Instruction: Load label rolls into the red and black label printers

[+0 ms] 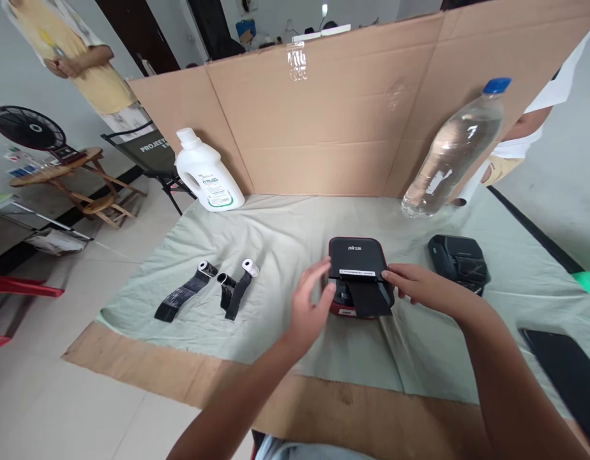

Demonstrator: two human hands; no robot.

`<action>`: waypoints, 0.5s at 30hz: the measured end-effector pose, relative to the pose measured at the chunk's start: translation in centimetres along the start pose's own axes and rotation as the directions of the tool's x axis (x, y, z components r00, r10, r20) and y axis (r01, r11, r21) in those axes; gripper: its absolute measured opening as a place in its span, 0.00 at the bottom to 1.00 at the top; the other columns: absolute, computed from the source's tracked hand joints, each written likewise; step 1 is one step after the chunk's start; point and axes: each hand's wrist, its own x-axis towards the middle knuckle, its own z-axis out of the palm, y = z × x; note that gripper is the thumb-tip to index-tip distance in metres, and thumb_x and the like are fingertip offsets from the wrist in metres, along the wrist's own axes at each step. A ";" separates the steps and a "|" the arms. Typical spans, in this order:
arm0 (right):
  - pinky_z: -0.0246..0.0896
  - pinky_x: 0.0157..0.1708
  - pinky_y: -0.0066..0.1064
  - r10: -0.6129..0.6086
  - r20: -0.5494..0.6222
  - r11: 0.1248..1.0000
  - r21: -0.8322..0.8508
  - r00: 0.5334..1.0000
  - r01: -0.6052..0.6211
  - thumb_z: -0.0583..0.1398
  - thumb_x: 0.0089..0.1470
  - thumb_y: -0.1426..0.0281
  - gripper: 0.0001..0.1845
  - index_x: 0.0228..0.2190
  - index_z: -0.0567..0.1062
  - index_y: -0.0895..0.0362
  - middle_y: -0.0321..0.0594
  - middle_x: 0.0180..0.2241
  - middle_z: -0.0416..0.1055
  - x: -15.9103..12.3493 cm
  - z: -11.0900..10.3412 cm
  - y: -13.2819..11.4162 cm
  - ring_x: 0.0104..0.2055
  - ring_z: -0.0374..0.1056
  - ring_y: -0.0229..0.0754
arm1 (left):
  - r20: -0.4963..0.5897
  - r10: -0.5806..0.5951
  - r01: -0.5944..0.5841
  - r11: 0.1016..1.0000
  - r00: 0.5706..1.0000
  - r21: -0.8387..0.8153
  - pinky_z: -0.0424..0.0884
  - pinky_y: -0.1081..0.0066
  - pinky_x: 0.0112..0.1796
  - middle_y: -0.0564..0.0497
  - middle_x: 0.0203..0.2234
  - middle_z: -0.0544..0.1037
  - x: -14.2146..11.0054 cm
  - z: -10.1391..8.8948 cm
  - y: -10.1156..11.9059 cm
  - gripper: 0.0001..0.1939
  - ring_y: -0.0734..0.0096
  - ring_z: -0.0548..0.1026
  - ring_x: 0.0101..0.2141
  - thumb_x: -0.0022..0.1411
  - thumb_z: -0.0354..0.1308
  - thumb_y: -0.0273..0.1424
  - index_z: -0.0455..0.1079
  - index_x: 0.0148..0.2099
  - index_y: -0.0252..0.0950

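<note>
A small black and red label printer [357, 252] sits on the cloth in front of me, with a strip of black paper [370, 299] lying out over its front. My left hand [310, 300] is beside the printer's left edge, fingers apart, holding nothing. On the opposite side, my right hand [414, 281] has its fingertips at the printer's right edge; whether they grip it or only touch it is hard to tell. Left of the printer lie a roll of black paper [184, 294], partly unrolled, and more small black rolls [239, 295] with white cores.
A white detergent jug [211, 176] and a large water bottle [453, 153] stand against an upright cardboard panel [324, 128]. A black device [458, 260] lies to the right, and a phone [566, 367] near the right edge. Other people stand behind the panel.
</note>
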 end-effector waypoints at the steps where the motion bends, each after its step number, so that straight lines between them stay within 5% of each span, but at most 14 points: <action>1: 0.67 0.28 0.31 0.010 0.002 0.999 0.034 1.000 -0.010 0.51 0.64 0.49 0.24 0.37 0.76 0.55 0.42 0.35 0.76 0.0 0.2 0.3 0.34 0.72 0.44 | 0.014 -0.166 0.166 0.984 0.986 -0.058 0.70 0.55 0.61 0.45 0.63 0.72 0.8 -0.1 -0.3 0.21 0.58 0.70 0.63 0.71 0.56 0.34 0.69 0.63 0.43; 3: 0.68 0.27 0.30 0.010 -0.007 0.996 0.087 1.000 -0.009 0.51 0.64 0.49 0.25 0.38 0.76 0.55 0.42 0.35 0.75 0.0 0.6 0.8 0.34 0.72 0.43 | 0.118 -0.392 0.407 0.899 0.912 -0.164 0.68 0.53 0.62 0.44 0.66 0.68 2.2 0.1 -0.9 0.25 0.54 0.67 0.65 0.68 0.59 0.36 0.67 0.65 0.42; 5: 0.68 0.26 0.29 -0.005 -0.016 0.992 0.128 1.000 0.007 0.51 0.64 0.50 0.24 0.38 0.75 0.55 0.42 0.33 0.74 0.1 0.9 1.2 0.34 0.71 0.43 | 0.216 -0.475 0.518 0.819 0.853 -0.247 0.65 0.52 0.65 0.44 0.67 0.67 3.1 0.5 -1.4 0.27 0.53 0.66 0.66 0.66 0.61 0.36 0.66 0.66 0.41; 10: 0.71 0.28 0.32 -0.036 -0.030 0.963 0.267 0.999 0.043 0.51 0.65 0.49 0.25 0.39 0.76 0.55 0.41 0.33 0.74 0.5 1.9 2.0 0.33 0.71 0.43 | 0.251 -0.523 0.580 0.736 0.814 -0.348 0.59 0.54 0.68 0.47 0.68 0.66 3.6 1.5 -1.4 0.28 0.54 0.64 0.67 0.64 0.60 0.34 0.66 0.66 0.41; 15: 0.71 0.34 0.35 -0.025 -0.085 0.903 0.425 0.996 0.059 0.52 0.63 0.53 0.25 0.50 0.75 0.55 0.42 0.39 0.76 1.5 3.5 3.3 0.37 0.73 0.46 | 0.253 -0.569 0.622 0.693 0.783 -0.366 0.58 0.54 0.68 0.51 0.68 0.65 3.4 1.9 -1.4 0.30 0.54 0.62 0.68 0.64 0.59 0.33 0.64 0.67 0.43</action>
